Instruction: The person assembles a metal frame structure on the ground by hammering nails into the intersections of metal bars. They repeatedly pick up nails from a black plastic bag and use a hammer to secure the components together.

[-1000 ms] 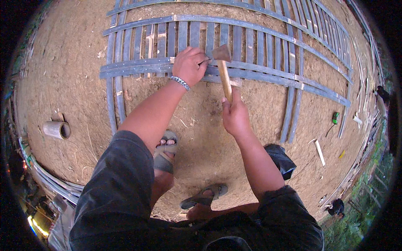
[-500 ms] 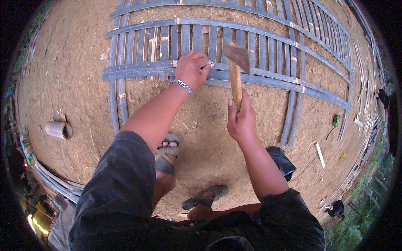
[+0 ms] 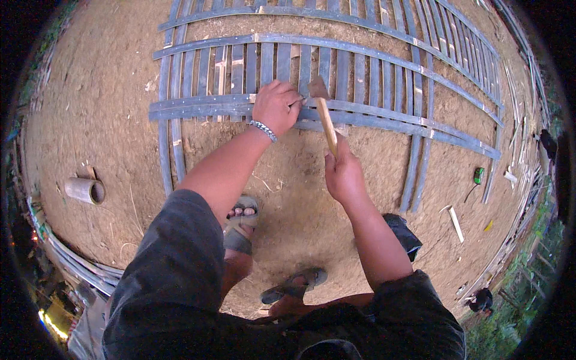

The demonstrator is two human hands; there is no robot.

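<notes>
My right hand (image 3: 345, 174) grips the wooden handle of a hatchet (image 3: 324, 120), its brown metal head just right of my left fingertips, over a slatted panel. My left hand (image 3: 277, 108) rests on the panel's near rail (image 3: 204, 103), thumb and fingers pinched on what looks like a small nail, mostly hidden. The panel's grey-blue slats (image 3: 283, 63) run away from me under long cross rails. Small dots like nail heads line the near rail.
Bare brown soil surrounds the panel. A short hollow tube (image 3: 84, 189) lies at left. To the right are a black bag (image 3: 403, 235), a green tape measure (image 3: 478, 175) and a pale wood strip (image 3: 456, 224). My sandalled feet (image 3: 240, 231) stand close below the panel.
The hatchet head has swung down and left, toward my left fingertips. My left hand stays pinched at the same spot on the rail.
</notes>
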